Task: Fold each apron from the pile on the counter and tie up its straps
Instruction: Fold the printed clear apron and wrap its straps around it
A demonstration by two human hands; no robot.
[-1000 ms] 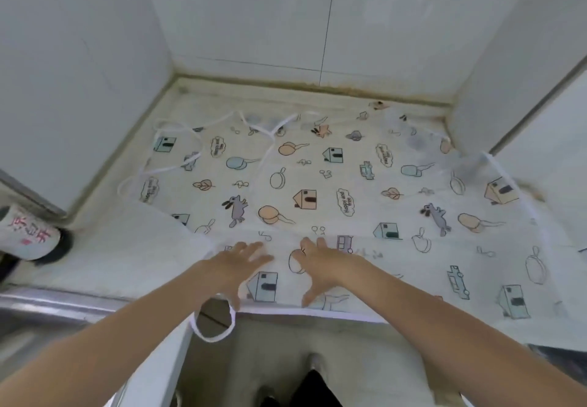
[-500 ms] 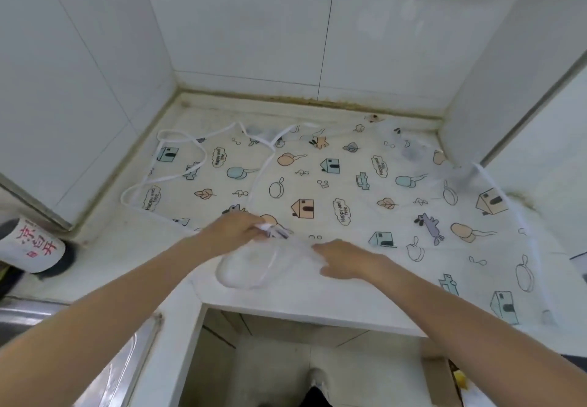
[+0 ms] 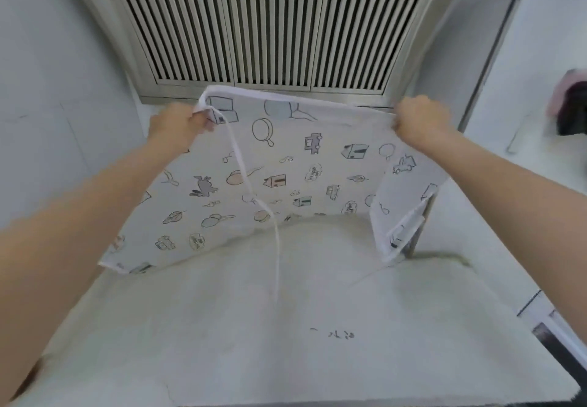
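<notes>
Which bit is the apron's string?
Start at the slatted metal grille up top; below it two hands hold up the patterned apron. The strap hangs from the left hand, a thin plain white ribbon crossing the cartoon print toward the counter.

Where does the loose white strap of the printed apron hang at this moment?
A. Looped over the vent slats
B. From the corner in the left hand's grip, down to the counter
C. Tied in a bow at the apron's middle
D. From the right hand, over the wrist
B: the strap drops from the apron corner pinched by the left hand down onto the counter.
</notes>
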